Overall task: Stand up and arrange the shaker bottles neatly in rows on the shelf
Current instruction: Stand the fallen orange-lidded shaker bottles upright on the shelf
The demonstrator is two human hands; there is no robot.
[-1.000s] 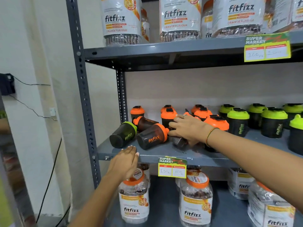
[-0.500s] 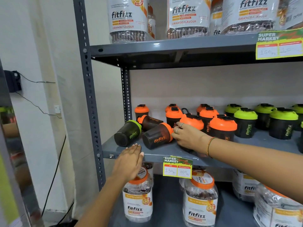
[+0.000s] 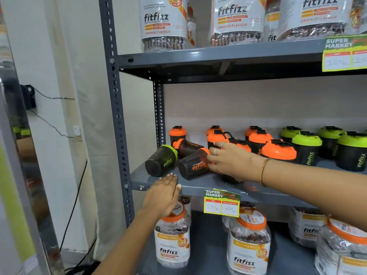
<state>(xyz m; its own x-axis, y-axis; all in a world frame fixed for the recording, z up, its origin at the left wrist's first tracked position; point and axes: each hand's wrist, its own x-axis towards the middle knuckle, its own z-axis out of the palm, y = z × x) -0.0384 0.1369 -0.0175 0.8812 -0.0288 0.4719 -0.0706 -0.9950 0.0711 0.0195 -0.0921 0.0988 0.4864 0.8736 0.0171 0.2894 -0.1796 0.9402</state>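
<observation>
Black "fitfizz" shaker bottles sit on the grey middle shelf (image 3: 198,184). Three lie on their sides at the left: a green-lidded one (image 3: 161,160), an orange-lidded one (image 3: 186,146) behind it, and an orange-lidded one (image 3: 193,165) in front. My right hand (image 3: 228,159) reaches in from the right, its fingers curled over the lid of the front lying bottle. It partly hides another dark bottle beneath the wrist. Upright orange-lidded bottles (image 3: 279,150) and green-lidded bottles (image 3: 306,145) stand in rows to the right. My left hand (image 3: 164,193) rests flat on the shelf's front edge, holding nothing.
Large fitfizz jars (image 3: 172,235) fill the lower shelf, and more jars (image 3: 162,22) stand on the upper shelf (image 3: 218,56) close overhead. A price tag (image 3: 221,202) hangs from the middle shelf's edge. The grey perforated post (image 3: 115,116) bounds the left side.
My right hand has shifted left from an upright orange-lidded bottle onto the lid of the front lying bottle. The left hand stays at the shelf edge. The view has moved closer.
</observation>
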